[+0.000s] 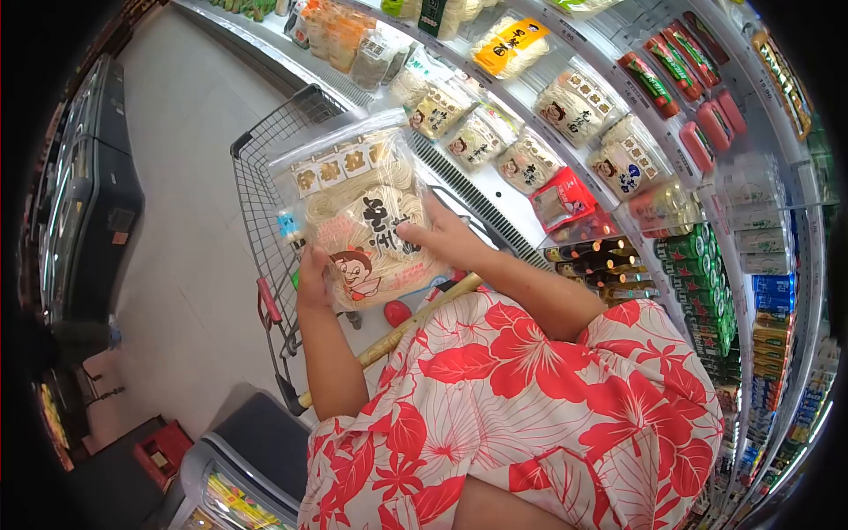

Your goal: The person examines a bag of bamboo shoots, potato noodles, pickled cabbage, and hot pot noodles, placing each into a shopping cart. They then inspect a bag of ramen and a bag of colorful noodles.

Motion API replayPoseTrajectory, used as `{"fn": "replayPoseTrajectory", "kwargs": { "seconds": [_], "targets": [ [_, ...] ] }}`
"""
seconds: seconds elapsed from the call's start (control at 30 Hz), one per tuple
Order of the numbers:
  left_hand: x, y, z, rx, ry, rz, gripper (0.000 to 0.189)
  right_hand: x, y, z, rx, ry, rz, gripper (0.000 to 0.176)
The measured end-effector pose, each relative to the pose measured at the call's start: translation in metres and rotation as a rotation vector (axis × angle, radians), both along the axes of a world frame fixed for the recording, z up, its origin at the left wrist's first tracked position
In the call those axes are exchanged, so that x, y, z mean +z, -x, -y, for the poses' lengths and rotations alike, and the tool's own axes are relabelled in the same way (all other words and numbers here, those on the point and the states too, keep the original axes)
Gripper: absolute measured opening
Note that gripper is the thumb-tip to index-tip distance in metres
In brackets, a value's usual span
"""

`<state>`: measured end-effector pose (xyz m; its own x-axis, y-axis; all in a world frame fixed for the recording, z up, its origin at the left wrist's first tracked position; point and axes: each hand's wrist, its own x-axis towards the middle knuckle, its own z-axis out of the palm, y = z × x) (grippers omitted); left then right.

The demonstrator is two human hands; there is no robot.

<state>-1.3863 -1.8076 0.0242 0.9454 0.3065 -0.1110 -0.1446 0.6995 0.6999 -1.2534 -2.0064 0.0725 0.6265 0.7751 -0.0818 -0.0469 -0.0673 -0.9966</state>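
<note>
Between my two hands is a clear bag of noodles (362, 216), its printed front with a cartoon figure turned up toward me. My left hand (314, 274) grips the lower left edge of the bag. On the right side my right hand (433, 237) holds it, thumb lying on the front. Below and behind the bag stands a wire shopping cart (252, 190), partly hidden by it. A round red item (397, 312) shows in the cart under the bag.
A refrigerated shelf to the right bears more noodle packs (481, 137), a red packet (563, 200), sausages (676, 62), dark bottles (592, 256) and green cans (698, 274). A black case (110, 185) stands across the aisle floor (172, 177). A grey bin-like stand (252, 464) is at lower left.
</note>
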Motion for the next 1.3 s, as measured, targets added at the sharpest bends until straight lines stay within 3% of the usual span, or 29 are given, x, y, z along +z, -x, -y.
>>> {"fn": "replayPoseTrajectory", "kwargs": {
  "seconds": [0.07,0.17,0.27,0.37,0.5,0.63,1.0,1.07,1.17,1.3],
  "targets": [
    [0.002,-0.001,0.003,-0.018,-0.074,-0.022,0.091,0.008,0.004,0.004,0.024,-0.001,-0.045,0.083],
    [0.002,-0.004,0.009,0.024,-0.128,-0.023,0.092,0.002,0.003,0.008,-0.027,-0.007,0.076,0.079],
    [0.008,-0.006,0.017,0.04,-0.102,0.002,0.093,-0.027,-0.006,0.009,-0.056,-0.014,0.042,0.074],
    [0.012,-0.006,0.02,0.047,-0.072,0.013,0.093,-0.016,-0.004,0.009,-0.043,-0.143,-0.025,0.068],
    [0.003,-0.002,0.014,0.051,-0.067,0.03,0.082,0.005,0.005,0.011,-0.073,-0.096,0.042,0.068],
    [-0.003,0.002,0.01,0.047,-0.061,0.078,0.074,-0.008,-0.001,0.012,0.006,-0.169,0.014,0.068],
    [0.001,0.003,0.011,-0.001,-0.042,0.168,0.07,-0.014,-0.002,0.018,-0.04,-0.222,0.054,0.068],
    [-0.006,0.003,0.009,-0.013,-0.032,0.179,0.07,-0.011,0.0,0.02,-0.03,-0.213,0.074,0.078],
    [-0.009,0.006,0.011,-0.006,-0.072,0.184,0.076,-0.01,0.003,0.024,-0.02,-0.242,0.018,0.078],
    [-0.008,0.007,0.013,-0.002,-0.072,0.194,0.073,-0.006,0.005,0.026,-0.04,-0.291,0.044,0.067]
  ]
}}
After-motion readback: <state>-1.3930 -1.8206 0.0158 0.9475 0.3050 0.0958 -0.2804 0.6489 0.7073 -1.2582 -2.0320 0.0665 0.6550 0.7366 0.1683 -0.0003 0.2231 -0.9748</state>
